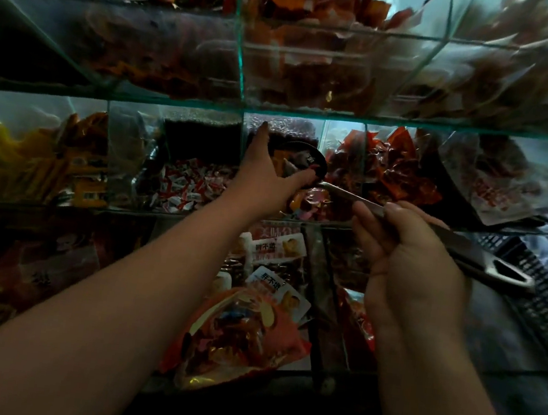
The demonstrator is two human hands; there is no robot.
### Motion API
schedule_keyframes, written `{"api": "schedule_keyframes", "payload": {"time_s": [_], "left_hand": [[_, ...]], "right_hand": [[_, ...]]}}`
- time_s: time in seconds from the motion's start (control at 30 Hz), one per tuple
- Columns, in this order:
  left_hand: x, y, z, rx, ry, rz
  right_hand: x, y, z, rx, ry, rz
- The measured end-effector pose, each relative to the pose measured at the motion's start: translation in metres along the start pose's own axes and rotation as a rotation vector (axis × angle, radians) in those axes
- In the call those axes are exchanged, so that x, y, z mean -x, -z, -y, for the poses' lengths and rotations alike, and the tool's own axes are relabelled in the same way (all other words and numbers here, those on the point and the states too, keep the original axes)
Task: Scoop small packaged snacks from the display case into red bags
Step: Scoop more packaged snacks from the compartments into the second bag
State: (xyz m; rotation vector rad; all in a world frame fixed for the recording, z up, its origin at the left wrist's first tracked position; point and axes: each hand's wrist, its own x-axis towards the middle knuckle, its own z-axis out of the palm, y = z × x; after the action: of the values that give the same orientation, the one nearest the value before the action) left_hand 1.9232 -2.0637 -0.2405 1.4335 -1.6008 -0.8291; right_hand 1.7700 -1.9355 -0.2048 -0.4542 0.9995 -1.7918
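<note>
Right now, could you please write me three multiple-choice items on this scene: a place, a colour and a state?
1. Where is the ladle bowl? A) middle shelf B) top shelf C) over a bag
2. What colour are the small wrappers left of the left hand? A) blue B) white and red C) green
3. What is the right hand doing? A) lying flat B) holding a bag C) gripping the ladle handle
A: it sits in a middle compartment. B: white with red print. C: its fingers curl round the handle.
</note>
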Motion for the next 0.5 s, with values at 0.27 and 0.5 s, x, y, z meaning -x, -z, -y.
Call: {"api": "schedule_keyframes", "payload": {"time_s": [0.27, 0.5], "left_hand": [[0.035, 0.003, 0.035, 0.015, 0.063, -0.157], [0.075, 0.013, 0.034, 0.122, -0.041, -0.298]], "right_hand": [[-0.055, 0.017, -0.036, 1.175, 0.871, 0.566], [-0.023, 0.018, -0.016, 1.088, 0.762, 0.392]]}}
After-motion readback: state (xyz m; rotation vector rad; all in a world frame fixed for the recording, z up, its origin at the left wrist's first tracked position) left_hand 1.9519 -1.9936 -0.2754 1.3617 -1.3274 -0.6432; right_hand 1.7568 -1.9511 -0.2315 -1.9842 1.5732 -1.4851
